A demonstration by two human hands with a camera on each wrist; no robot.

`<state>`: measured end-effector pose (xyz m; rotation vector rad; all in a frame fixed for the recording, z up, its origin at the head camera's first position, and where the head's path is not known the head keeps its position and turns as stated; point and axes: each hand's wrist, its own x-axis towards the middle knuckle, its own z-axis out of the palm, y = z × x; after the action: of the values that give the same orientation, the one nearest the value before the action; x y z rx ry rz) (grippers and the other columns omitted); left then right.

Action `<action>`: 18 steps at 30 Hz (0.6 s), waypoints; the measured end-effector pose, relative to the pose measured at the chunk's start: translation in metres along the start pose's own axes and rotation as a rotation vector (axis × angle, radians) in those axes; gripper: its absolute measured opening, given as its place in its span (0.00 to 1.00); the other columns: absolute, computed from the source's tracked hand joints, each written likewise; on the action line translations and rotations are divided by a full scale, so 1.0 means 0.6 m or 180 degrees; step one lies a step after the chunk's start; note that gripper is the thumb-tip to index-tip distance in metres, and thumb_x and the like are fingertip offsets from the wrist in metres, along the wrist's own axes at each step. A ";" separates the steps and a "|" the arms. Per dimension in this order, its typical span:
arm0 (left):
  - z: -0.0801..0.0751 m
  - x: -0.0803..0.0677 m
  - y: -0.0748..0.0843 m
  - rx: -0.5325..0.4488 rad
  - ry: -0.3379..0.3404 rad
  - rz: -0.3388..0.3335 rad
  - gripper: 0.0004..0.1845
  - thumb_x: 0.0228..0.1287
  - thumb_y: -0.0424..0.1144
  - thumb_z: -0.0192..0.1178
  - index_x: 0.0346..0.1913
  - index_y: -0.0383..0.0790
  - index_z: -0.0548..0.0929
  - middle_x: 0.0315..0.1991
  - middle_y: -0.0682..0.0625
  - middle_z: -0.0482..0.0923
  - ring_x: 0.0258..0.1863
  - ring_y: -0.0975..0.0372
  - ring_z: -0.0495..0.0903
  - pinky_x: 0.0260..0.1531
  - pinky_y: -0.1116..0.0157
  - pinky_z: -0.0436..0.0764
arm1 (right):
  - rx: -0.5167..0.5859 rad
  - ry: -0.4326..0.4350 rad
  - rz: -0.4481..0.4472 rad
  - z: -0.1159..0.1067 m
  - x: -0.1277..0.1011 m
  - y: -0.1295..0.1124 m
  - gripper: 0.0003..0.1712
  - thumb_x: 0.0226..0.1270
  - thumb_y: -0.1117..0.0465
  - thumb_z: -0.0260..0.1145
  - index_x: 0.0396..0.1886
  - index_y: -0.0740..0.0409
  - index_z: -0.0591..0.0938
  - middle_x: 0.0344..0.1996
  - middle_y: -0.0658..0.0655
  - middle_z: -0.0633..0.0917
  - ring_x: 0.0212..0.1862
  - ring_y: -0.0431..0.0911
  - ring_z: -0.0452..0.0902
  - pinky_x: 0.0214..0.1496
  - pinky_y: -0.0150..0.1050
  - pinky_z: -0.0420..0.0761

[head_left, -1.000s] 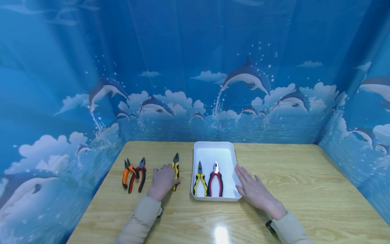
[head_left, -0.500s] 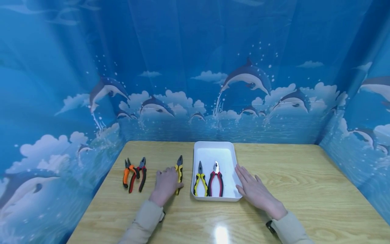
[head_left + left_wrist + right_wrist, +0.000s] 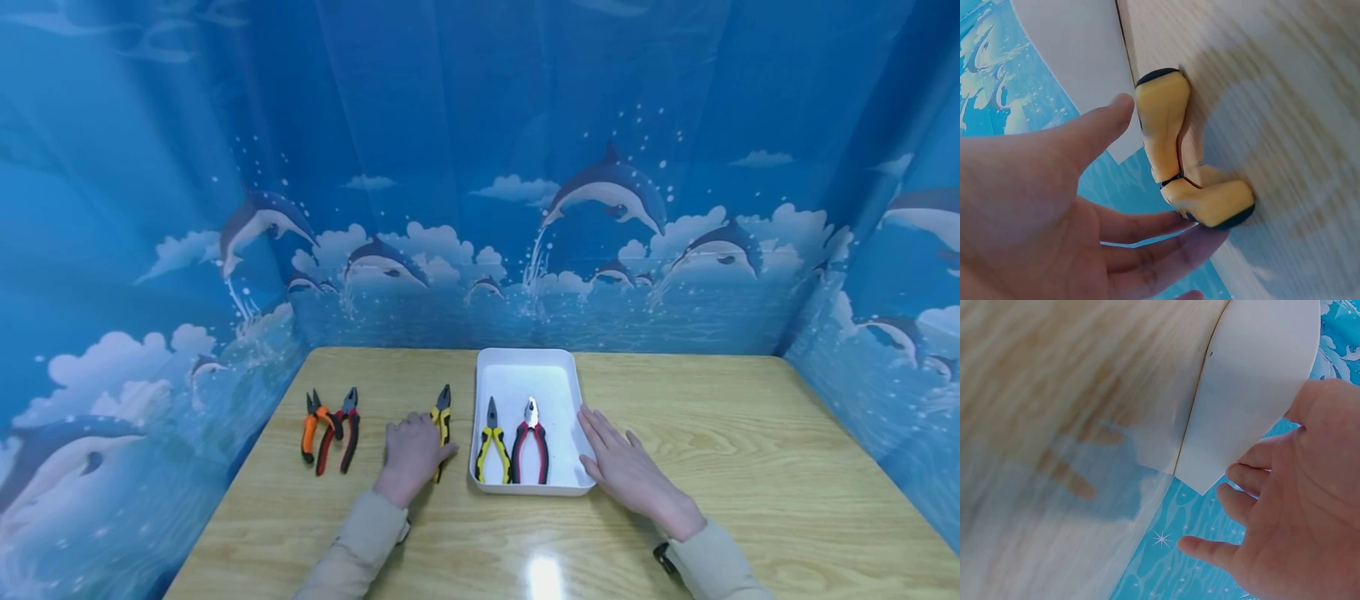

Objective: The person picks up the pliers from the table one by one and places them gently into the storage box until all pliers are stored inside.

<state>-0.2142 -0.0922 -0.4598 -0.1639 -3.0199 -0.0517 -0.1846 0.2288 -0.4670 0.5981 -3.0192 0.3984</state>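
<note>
My left hand (image 3: pixel 411 454) is at a pair of yellow and black pliers (image 3: pixel 445 419) on the table, left of a white tray (image 3: pixel 527 372). In the left wrist view its thumb lies against one yellow handle (image 3: pixel 1163 119), while the fingers are at the other, pinching the pliers between them. Fingers extended, my right hand (image 3: pixel 633 477) rests against the tray's right side; the right wrist view shows its fingertips at the white wall (image 3: pixel 1244 394). Inside the tray lie yellow-black needle-nose pliers (image 3: pixel 492 442) and red-black pliers (image 3: pixel 531 437).
Toward the table's left side lie orange pliers (image 3: pixel 311 433) and red-black pliers (image 3: pixel 348 425), close beside each other. The wooden table (image 3: pixel 712 433) extends to the right of the tray. A blue dolphin-print curtain (image 3: pixel 465 167) stands behind it.
My left hand and the yellow-black pliers have shifted a little to the right, toward the tray. The pliers now tilt slightly. My right hand and the tray have stayed put.
</note>
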 end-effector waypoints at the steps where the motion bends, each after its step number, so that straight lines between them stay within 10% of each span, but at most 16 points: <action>1: 0.001 0.001 0.000 0.0020 -0.0025 -0.0022 0.36 0.59 0.63 0.69 0.40 0.27 0.81 0.31 0.38 0.78 0.30 0.49 0.81 0.40 0.48 0.80 | 0.0008 -0.0009 0.0005 0.000 0.000 -0.001 0.38 0.79 0.55 0.56 0.79 0.65 0.55 0.79 0.64 0.57 0.78 0.63 0.53 0.71 0.72 0.56; 18: 0.000 0.015 -0.003 0.0257 -0.0154 -0.0117 0.29 0.61 0.57 0.68 0.35 0.27 0.79 0.28 0.39 0.75 0.30 0.50 0.79 0.44 0.48 0.78 | 0.0017 -0.0038 0.0023 -0.002 0.000 -0.003 0.38 0.79 0.55 0.56 0.79 0.65 0.55 0.79 0.64 0.56 0.78 0.64 0.53 0.71 0.73 0.55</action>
<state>-0.2232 -0.0929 -0.4587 -0.1037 -3.0668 0.0720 -0.1837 0.2275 -0.4652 0.5922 -3.0334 0.4050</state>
